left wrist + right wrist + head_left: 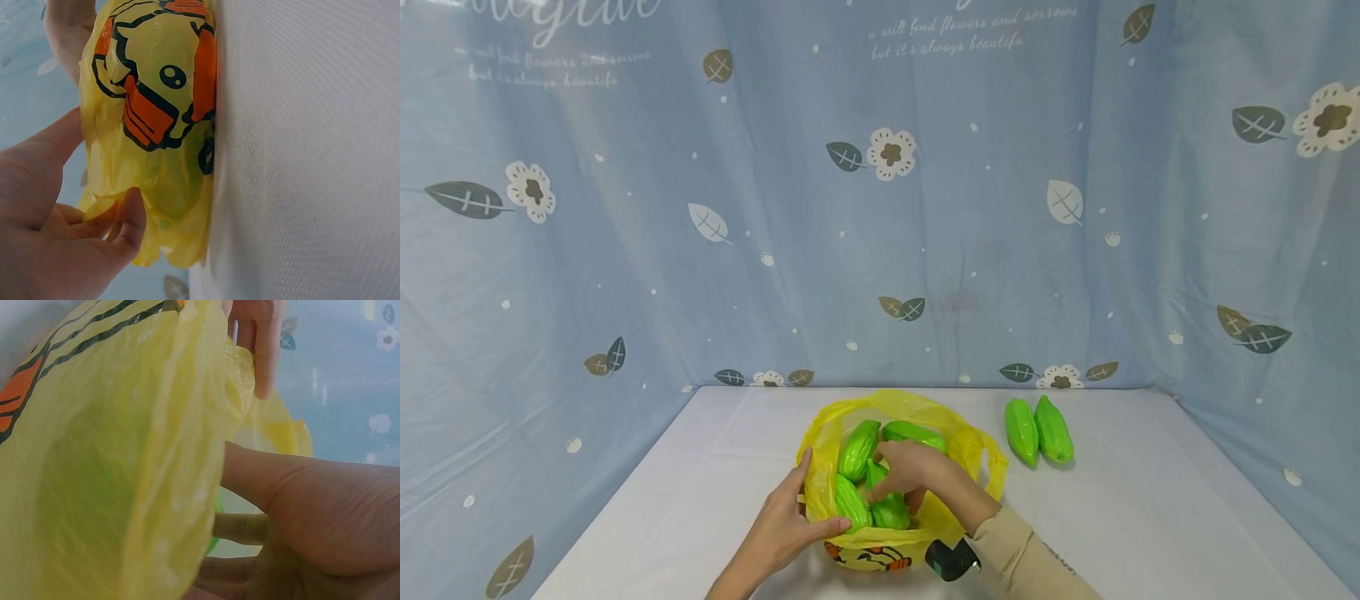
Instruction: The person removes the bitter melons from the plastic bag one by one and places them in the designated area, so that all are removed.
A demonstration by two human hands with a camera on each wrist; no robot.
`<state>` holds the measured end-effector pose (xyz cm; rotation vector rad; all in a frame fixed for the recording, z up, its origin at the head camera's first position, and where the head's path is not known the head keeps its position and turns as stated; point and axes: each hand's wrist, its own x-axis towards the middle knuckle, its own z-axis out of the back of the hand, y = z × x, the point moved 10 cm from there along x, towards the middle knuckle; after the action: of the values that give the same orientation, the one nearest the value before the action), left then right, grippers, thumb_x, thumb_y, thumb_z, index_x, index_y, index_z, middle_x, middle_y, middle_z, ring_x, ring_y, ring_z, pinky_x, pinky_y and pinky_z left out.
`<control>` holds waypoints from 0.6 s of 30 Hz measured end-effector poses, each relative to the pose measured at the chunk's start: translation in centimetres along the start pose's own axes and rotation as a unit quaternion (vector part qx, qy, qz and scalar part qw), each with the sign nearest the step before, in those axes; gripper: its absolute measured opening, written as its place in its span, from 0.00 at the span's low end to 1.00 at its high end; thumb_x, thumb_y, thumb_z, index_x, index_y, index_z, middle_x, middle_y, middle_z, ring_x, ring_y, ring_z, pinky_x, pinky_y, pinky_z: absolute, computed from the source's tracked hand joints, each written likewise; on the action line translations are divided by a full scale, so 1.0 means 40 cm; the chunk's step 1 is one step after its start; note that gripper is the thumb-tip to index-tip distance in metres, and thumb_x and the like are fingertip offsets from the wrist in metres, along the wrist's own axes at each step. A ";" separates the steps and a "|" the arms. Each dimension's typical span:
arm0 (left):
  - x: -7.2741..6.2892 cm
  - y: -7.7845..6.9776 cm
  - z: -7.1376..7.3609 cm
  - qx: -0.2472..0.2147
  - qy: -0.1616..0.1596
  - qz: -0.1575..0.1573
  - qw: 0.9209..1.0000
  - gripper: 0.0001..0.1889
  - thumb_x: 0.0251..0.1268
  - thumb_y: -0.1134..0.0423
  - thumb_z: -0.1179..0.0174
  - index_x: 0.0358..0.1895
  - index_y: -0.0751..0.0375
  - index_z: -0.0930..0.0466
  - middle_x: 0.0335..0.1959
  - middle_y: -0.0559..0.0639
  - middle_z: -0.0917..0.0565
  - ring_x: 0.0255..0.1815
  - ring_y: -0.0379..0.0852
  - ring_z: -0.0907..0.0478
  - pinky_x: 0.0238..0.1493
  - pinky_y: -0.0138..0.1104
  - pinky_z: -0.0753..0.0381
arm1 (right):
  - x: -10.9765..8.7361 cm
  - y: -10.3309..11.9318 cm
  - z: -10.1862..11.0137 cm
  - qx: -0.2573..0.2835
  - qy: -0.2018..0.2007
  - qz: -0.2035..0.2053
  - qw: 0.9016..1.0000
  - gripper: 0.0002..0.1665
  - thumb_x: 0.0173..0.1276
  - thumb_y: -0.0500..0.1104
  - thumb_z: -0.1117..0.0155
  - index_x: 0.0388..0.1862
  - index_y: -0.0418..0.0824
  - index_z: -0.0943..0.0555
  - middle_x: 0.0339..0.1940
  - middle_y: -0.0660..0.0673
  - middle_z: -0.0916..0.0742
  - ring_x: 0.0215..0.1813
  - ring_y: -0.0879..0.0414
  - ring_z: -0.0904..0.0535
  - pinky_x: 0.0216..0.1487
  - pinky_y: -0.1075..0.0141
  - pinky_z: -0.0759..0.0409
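A yellow plastic bag (pixel 977 454) stands with its mouth wide, several bright green bitter melons (pixel 856 450) inside. My left hand (pixel 782 521) holds the bag's left rim, thumb over the near edge and fingers along the outer side; in the left wrist view, the left hand (pixel 75 231) has the thin plastic between thumb and fingers. My right hand (pixel 910 468) reaches down into the bag, its fingers spread over a bitter melon (pixel 891 512). In the right wrist view, the bag wall hides the right hand's (pixel 300 519) fingertips.
Two more bitter melons (pixel 1054 429) lie side by side on the white table (pixel 1150 500), right of the bag. A blue patterned curtain (pixel 805 250) surrounds the back and sides. A cartoon print (pixel 156 81) marks the bag's front.
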<state>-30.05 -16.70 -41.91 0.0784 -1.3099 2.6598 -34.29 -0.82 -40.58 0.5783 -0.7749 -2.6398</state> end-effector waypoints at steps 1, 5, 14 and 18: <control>0.000 0.000 0.000 -0.001 0.000 0.001 1.000 0.62 0.44 0.45 0.23 0.78 0.67 0.53 0.75 0.69 0.40 0.59 0.53 0.22 0.45 0.29 0.19 | 0.000 0.000 0.000 0.001 0.000 0.000 1.000 0.38 0.59 0.50 0.25 0.65 0.39 0.27 0.65 0.32 0.23 0.22 0.47 0.15 0.26 0.59 0.16; -0.001 0.000 0.000 -0.003 0.000 0.002 1.000 0.62 0.44 0.45 0.23 0.78 0.67 0.53 0.75 0.69 0.39 0.59 0.52 0.22 0.45 0.29 0.18 | -0.002 0.000 -0.001 0.007 0.000 0.001 1.000 0.37 0.59 0.48 0.25 0.65 0.39 0.27 0.65 0.32 0.24 0.22 0.47 0.15 0.26 0.59 0.15; -0.001 -0.002 0.001 0.001 0.001 0.006 1.000 0.62 0.44 0.45 0.23 0.78 0.68 0.53 0.75 0.68 0.39 0.59 0.52 0.22 0.45 0.29 0.19 | -0.002 -0.001 -0.002 0.015 0.002 0.003 1.000 0.37 0.59 0.48 0.25 0.64 0.39 0.27 0.65 0.32 0.24 0.22 0.47 0.15 0.26 0.58 0.15; -0.001 -0.003 0.002 0.001 0.000 0.005 1.000 0.62 0.44 0.45 0.23 0.77 0.68 0.53 0.74 0.69 0.39 0.59 0.53 0.22 0.45 0.29 0.19 | -0.001 -0.003 -0.003 0.012 0.003 0.002 1.000 0.36 0.59 0.48 0.25 0.64 0.39 0.27 0.65 0.32 0.24 0.22 0.48 0.15 0.26 0.59 0.15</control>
<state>-29.97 -16.70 -41.76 0.0711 -1.3117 2.6694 -34.23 -0.78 -40.74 0.5897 -0.8053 -2.6278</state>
